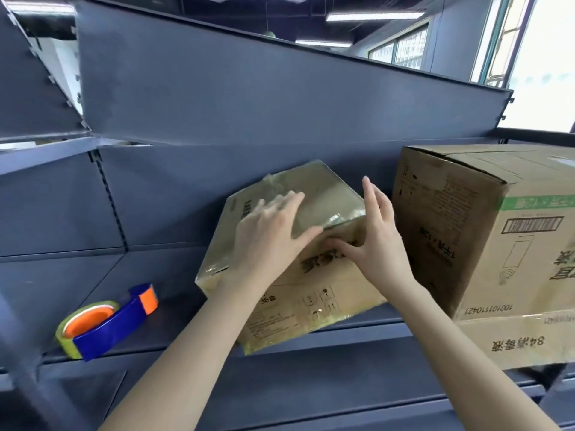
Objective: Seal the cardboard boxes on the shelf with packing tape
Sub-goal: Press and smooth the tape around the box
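**Small carton skewed on the shelf, both hands on it**

The small cardboard box sits on the blue metal shelf, turned corner-on. Its long printed side runs from front left toward back right, and the near corner reaches the shelf's front lip.

Left hand lies flat and released on the glossy taped top, blurred. Right hand is unclenched, fingers straight along the right edge, thumb on the front face.

A large carton stands just right, cut off by the frame. Bare shelf lies between the box and the tape dispenser on the left.
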Action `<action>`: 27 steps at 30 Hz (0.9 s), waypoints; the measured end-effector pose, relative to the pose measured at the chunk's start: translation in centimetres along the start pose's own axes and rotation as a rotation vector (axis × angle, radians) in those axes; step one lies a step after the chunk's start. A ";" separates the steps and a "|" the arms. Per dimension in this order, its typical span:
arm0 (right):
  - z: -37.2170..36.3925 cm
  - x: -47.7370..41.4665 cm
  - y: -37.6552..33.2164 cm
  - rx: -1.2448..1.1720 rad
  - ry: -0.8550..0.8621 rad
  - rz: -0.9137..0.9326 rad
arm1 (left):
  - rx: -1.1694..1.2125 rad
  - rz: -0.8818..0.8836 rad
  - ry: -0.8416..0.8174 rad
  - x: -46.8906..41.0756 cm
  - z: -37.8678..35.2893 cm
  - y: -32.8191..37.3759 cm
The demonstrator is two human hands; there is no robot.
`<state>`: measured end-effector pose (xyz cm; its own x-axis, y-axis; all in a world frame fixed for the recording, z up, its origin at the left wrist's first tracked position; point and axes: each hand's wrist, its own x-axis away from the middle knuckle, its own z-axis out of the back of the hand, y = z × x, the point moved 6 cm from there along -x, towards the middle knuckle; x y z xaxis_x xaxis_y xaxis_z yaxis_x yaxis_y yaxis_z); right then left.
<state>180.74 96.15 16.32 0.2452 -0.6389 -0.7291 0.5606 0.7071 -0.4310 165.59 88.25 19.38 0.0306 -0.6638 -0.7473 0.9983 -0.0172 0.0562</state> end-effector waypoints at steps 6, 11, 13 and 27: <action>-2.9 3.2 1.3 0.086 -0.238 0.005 | -0.157 0.044 -0.476 2.9 -5.5 -3.7; -4.0 3.1 1.2 0.287 -0.358 0.019 | -0.232 -0.051 -0.415 2.8 -5.7 -4.1; -5.0 3.2 0.2 0.365 -0.405 0.047 | -0.075 0.122 -0.425 2.9 -5.4 -6.3; -7.6 2.6 -2.2 -0.078 -0.259 0.074 | -0.403 0.257 -0.417 6.3 -1.8 -6.9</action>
<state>174.15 95.22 11.32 0.4829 -0.6341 -0.6039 0.4736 0.7692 -0.4290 158.94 85.53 13.06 0.3312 -0.8462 -0.4175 0.9046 0.4105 -0.1144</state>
